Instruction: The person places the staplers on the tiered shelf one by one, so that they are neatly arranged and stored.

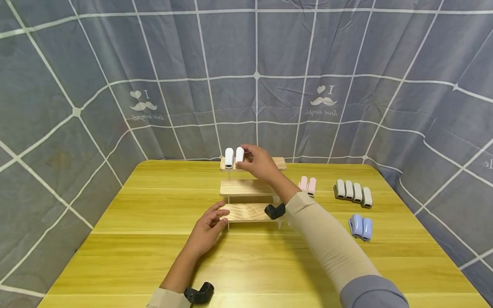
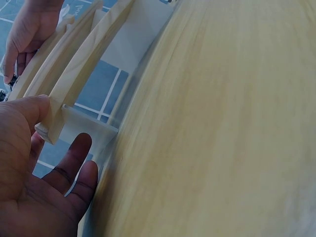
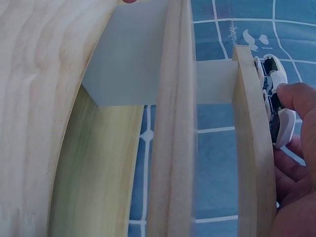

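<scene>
A three-tier wooden stand (image 1: 246,188) with translucent supports stands on the table. On its top tier, at the left end, is a white mini stapler (image 1: 229,157). Beside it, my right hand (image 1: 259,162) pinches a second white mini stapler (image 1: 239,155) between thumb and fingers; the right wrist view shows this stapler (image 3: 285,126) at the top board. Down at the left end of the lowest tier, my left hand (image 1: 208,229) grips the board's corner (image 2: 47,128), thumb on one side and index finger partly hidden behind it. Its other fingers are spread loosely near the support.
Right of the stand lie two pink staplers (image 1: 307,185), partly behind the right forearm. Farther right is a row of several white-and-grey staplers (image 1: 353,192), with two blue staplers (image 1: 361,227) nearer. A grey checked curtain (image 1: 285,102) hangs behind the wooden table (image 1: 154,214).
</scene>
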Available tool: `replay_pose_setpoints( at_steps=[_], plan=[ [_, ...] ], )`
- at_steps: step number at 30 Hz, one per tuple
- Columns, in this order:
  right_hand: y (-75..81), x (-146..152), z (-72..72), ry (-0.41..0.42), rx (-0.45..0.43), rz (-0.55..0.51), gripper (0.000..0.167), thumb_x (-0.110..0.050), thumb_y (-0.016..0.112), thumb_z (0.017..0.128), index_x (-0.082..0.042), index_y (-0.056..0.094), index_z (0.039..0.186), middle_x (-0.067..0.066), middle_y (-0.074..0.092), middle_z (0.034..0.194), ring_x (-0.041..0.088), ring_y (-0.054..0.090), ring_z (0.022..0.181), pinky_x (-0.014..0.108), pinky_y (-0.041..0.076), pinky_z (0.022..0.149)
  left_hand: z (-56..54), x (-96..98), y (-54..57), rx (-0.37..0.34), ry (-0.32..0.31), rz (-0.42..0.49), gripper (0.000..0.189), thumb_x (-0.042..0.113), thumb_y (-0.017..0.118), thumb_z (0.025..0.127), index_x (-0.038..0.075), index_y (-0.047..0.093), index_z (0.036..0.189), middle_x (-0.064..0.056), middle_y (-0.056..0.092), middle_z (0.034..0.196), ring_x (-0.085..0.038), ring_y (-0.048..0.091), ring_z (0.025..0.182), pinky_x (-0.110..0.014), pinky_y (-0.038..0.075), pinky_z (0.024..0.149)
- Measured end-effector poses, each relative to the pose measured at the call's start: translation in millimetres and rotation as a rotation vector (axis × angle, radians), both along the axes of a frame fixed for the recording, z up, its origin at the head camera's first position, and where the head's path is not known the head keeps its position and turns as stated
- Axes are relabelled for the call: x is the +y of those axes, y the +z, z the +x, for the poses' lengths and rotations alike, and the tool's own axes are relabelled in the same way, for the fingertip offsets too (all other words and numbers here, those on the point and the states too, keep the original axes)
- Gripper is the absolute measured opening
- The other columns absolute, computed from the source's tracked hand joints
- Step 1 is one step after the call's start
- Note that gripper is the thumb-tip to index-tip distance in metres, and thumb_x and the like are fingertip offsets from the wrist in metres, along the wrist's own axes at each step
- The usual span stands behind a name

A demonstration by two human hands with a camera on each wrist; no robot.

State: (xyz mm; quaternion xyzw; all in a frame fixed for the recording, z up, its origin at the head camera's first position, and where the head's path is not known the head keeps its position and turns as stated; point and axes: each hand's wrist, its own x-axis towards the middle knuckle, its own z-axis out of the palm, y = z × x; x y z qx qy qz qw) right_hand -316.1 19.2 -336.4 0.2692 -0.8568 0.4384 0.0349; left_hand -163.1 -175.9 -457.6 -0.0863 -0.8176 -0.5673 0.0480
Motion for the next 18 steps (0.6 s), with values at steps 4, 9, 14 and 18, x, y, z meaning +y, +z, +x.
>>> replay_pose_setpoints(
  at_steps=[4, 9, 14, 18],
  plan=[
    [-1.7, -0.5, -1.2, 0.005, 0.01, -0.005, 0.06, -0.022, 0.076, 0.09, -0.004, 0.051, 0.142, 0.006, 0.061, 0.127, 0.023, 0.061, 0.114, 0.036, 0.05, 0.093, -0.4, -0.2, -0.2, -0.001, -0.001, 0.008, 0.023, 0.016, 0.063, 0.099, 0.011, 0.069, 0.121, 0.002, 0.042, 0.153, -0.025, 0.052, 0.126, -0.045, 0.045, 0.096],
    [-2.5, 0.1, -1.5, 0.012, 0.018, -0.006, 0.06, -0.022, 0.076, 0.09, -0.005, 0.051, 0.142, 0.006, 0.061, 0.128, 0.022, 0.061, 0.113, 0.036, 0.05, 0.092, -0.3, 0.4, 0.1, 0.003, 0.002, 0.003, 0.024, 0.015, 0.063, 0.099, 0.011, 0.068, 0.122, 0.003, 0.042, 0.153, -0.024, 0.054, 0.124, -0.044, 0.045, 0.095],
    [-3.6, 2.0, -1.9, 0.025, 0.031, -0.006, 0.062, -0.022, 0.077, 0.089, -0.004, 0.051, 0.142, 0.007, 0.06, 0.129, 0.022, 0.061, 0.113, 0.036, 0.05, 0.093, -0.4, 0.9, 0.5, 0.002, 0.004, -0.006, 0.024, 0.015, 0.062, 0.099, 0.01, 0.068, 0.122, 0.002, 0.042, 0.153, -0.024, 0.054, 0.122, -0.042, 0.046, 0.093],
    [-4.7, 3.3, -2.0, 0.038, 0.032, -0.01, 0.063, -0.022, 0.077, 0.089, -0.002, 0.049, 0.143, 0.008, 0.058, 0.133, 0.023, 0.06, 0.115, 0.037, 0.049, 0.094, -0.6, 1.5, 0.6, 0.002, 0.008, -0.012, 0.023, 0.014, 0.062, 0.099, 0.011, 0.068, 0.122, 0.002, 0.043, 0.152, -0.023, 0.055, 0.121, -0.041, 0.046, 0.092]
  ],
)
